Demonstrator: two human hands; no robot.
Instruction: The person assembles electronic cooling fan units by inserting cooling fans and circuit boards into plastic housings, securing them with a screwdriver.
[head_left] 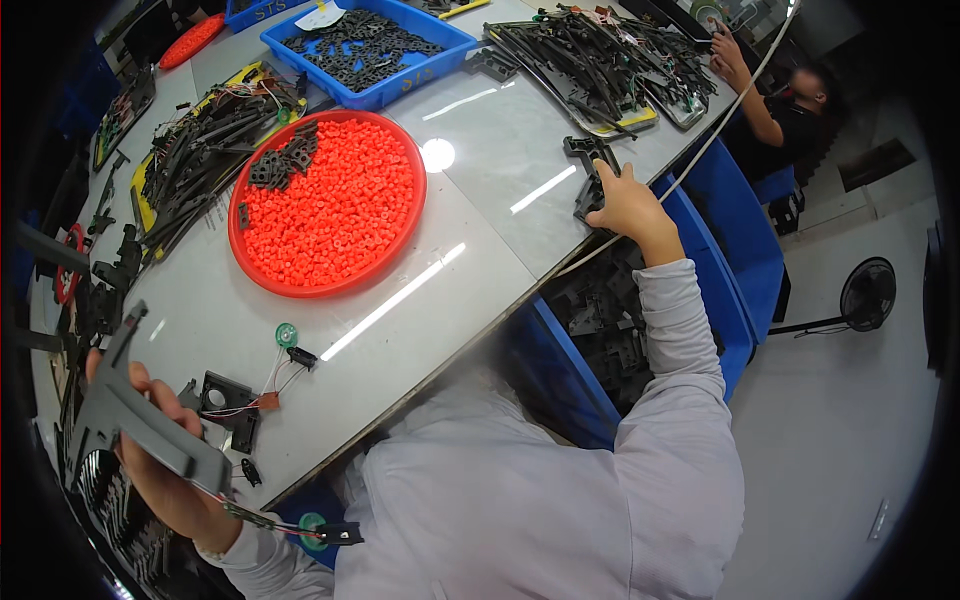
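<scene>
- Head view: the person's left hand (pixel 165 475) is gripping a curved grey plastic part (pixel 160 432), with fingers wrapping around it, at the left side and raised in front of the table (pixel 480 225).
- Thin wires are hanging from the lower end of that part, and a green disc (pixel 313 531) and a small black piece (pixel 342 534) are dangling beside the person's pale sleeve.
- The right hand (pixel 635 210) is reaching forward and touching a dark frame-like part (pixel 584 150), which is lying near the table's right edge; thumb and fingers are spreading over it, and whether they are closing firmly is unclear.
- Near the left hand, a square dark part (pixel 232 405) with wires is resting on the table, and a second green disc (pixel 286 335) is lying just beyond it.
- Between the hands and farther forward, a round red tray (pixel 330 291) is holding many small orange-red pieces (pixel 340 215) and a cluster of dark pieces (pixel 285 160).
- Behind it, a blue tray (pixel 380 98) is holding more small dark parts.
- Heaps of dark strips (pixel 590 60) are filling trays on both sides.
- At upper right, another person (pixel 775 115) is raising a hand.
</scene>
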